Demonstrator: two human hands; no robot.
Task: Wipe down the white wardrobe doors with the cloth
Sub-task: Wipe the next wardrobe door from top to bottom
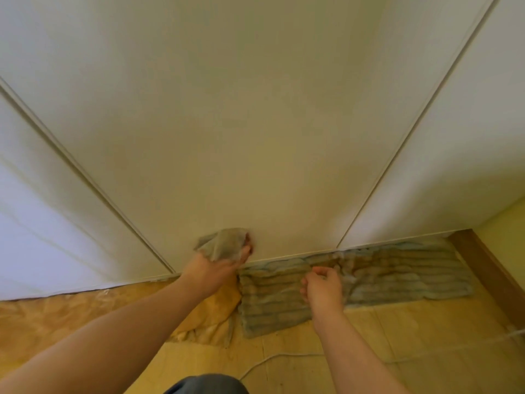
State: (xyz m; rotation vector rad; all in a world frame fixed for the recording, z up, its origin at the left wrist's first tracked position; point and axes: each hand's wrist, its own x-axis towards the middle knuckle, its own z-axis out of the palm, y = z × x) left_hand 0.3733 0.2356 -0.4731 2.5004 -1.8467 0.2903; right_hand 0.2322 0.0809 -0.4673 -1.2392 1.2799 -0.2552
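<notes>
The white wardrobe doors fill the upper view; the middle door (255, 123) stands between a left door (42, 209) and a right door (454, 166). My left hand (211, 270) presses a crumpled grey-beige cloth (223, 245) against the bottom of the middle door, just above its lower edge. My right hand (324, 285) hovers a little to the right, over the floor, fingers loosely curled with nothing in them. It is apart from the door.
A ribbed grey-blue mat (369, 280) lies along the foot of the doors. Crinkled yellow plastic sheet (71, 314) covers the floor at left. A white cable (284, 356) runs over the yellow floor. Brown wooden trim (488, 268) borders the right side.
</notes>
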